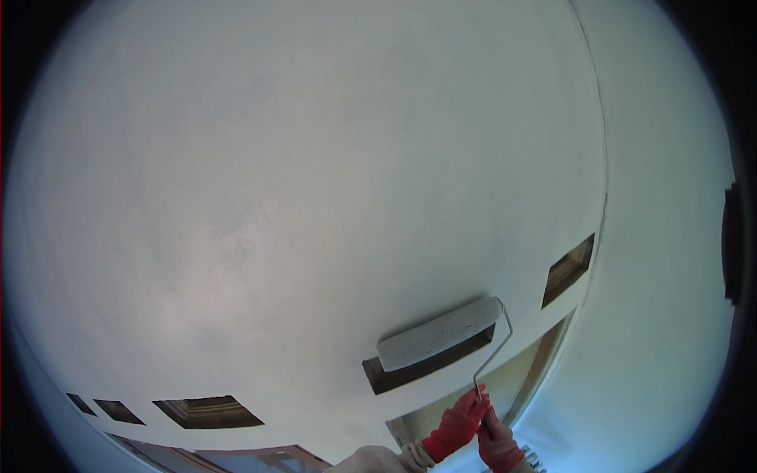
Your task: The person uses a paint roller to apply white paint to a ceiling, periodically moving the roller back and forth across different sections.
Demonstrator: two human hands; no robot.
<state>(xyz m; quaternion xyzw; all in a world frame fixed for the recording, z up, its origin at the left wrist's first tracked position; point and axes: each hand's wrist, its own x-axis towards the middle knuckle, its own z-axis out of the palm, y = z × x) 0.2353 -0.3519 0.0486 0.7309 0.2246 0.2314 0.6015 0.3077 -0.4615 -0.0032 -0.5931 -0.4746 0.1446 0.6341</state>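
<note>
Rolling underway: left hand (pixel 456 426) and right hand (pixel 497 443), red-gloved fingers clamped on the handle, press the paint roller (pixel 438 333) against the white wall (pixel 315 197); next stroke probably needs steady pressure.

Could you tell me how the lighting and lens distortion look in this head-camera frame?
In the head view, the fisheye bends the wall's corner seam into a curve, with black beyond the image circle. Light is soft and even; the white wall shows faint pinkish and grey patches, no hard glare. The roller and both red-gloved hands, left and right, look slightly soft near the rim.
</note>
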